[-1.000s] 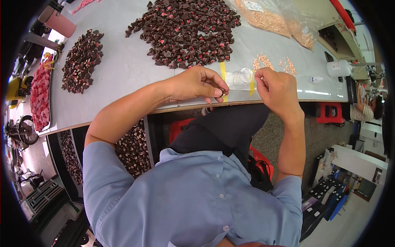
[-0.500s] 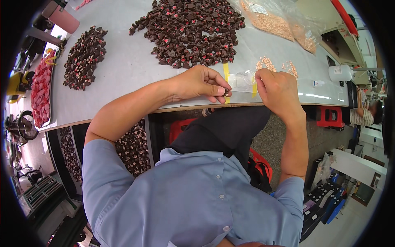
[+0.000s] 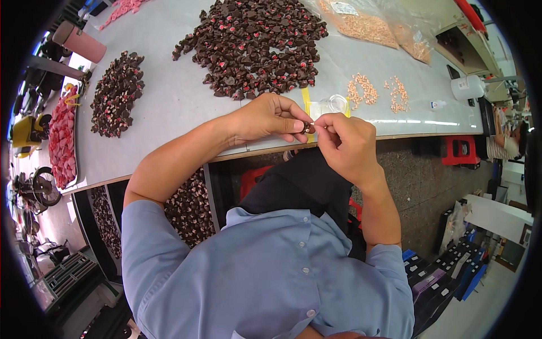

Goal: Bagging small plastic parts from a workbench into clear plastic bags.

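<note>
My left hand [image 3: 262, 120] is closed, pinching a small dark brown piece [image 3: 307, 128] between thumb and fingers just above the table's front edge. Beside it, the fingertips of my right hand [image 3: 349, 141] are pinched together and meet the piece; whatever they hold is too small to make out. Behind the hands, a small round clear dish [image 3: 338, 104] rests on a clear sheet bordered by yellow tape [image 3: 306, 101]. Right of the dish lie two scatterings of small pale orange pieces, a larger one [image 3: 362, 90] and a smaller one [image 3: 399, 95].
A big heap of dark brown pieces with pink spots [image 3: 254, 48] spreads over the far table, a smaller heap [image 3: 117, 93] to its left. Bags of pale pieces [image 3: 361, 28], a small bottle [image 3: 437, 105], a pink cup [image 3: 82, 42] and a tray of red-pink pieces [image 3: 62, 135] stand around.
My right hand has moved left from beside the pale pieces to the dark piece in my left hand, its fingertips now at it. The left hand keeps its grip.
</note>
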`<state>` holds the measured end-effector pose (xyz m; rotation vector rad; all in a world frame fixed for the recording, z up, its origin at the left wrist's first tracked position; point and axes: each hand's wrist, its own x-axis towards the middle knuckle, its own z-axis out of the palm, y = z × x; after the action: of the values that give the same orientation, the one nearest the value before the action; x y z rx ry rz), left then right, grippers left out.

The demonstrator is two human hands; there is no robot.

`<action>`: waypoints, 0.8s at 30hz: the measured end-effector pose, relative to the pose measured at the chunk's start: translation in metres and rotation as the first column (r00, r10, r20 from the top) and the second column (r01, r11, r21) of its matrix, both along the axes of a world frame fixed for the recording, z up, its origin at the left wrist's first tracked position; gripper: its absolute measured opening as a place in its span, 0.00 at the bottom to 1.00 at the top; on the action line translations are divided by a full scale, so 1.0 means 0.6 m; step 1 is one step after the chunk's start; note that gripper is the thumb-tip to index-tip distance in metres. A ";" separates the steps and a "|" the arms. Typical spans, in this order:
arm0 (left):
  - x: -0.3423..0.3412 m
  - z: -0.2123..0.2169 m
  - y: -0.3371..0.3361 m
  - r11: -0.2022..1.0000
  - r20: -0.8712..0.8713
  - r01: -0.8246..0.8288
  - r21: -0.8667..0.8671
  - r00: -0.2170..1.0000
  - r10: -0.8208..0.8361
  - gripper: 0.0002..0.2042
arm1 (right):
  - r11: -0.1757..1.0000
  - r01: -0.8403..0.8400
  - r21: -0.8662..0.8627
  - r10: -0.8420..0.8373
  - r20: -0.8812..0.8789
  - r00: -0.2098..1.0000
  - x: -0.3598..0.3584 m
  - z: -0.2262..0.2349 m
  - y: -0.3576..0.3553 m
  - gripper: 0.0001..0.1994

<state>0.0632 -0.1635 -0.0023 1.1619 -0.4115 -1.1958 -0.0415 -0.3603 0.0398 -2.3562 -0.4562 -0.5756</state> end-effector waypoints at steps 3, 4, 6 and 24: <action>0.000 -0.001 0.000 1.000 -0.003 -0.004 0.001 1.000 0.004 0.12 | 0.999 -0.004 -0.046 0.004 -0.005 1.000 0.001 0.001 0.001 0.07; 0.000 -0.002 0.000 1.000 -0.005 -0.006 0.003 1.000 0.006 0.12 | 0.999 -0.005 -0.045 0.005 -0.005 1.000 0.001 0.000 0.001 0.07; -0.001 -0.002 0.000 1.000 0.001 -0.006 0.006 1.000 0.006 0.12 | 0.998 -0.006 -0.059 0.006 -0.002 1.000 0.001 -0.004 0.004 0.07; 0.005 0.002 0.010 0.992 0.086 0.124 0.012 0.988 -0.124 0.10 | 0.962 0.089 0.258 0.020 -0.392 0.920 -0.011 -0.007 0.021 0.10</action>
<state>0.0660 -0.1578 -0.0010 1.2118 -0.5527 -1.2576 -0.0480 -0.3475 0.0357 -2.1424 -0.1402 -0.1555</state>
